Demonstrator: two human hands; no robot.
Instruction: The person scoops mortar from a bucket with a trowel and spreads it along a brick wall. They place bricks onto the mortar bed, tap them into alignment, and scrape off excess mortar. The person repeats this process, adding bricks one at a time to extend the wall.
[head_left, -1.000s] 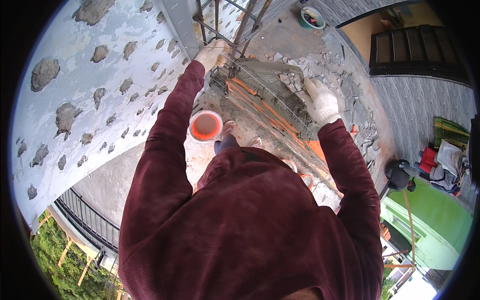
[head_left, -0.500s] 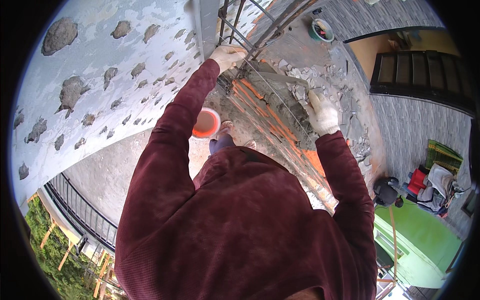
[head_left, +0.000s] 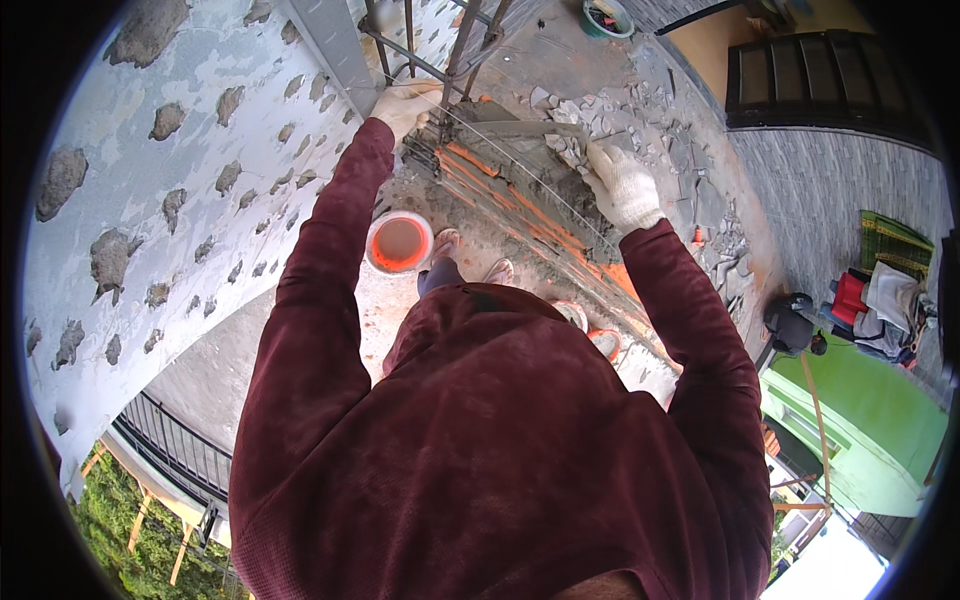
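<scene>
Overhead, both gloved hands [head_left: 405, 105] [head_left: 622, 185] clamped on a rusty, orange-edged rebar cage [head_left: 510, 180].

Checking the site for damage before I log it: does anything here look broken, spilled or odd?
Yes. Broken grey rubble lies scattered on the floor beyond the right hand, and the pale wall on the left is pocked with rough grey patches. The orange bucket stands upright, nothing spilled around it.
</scene>
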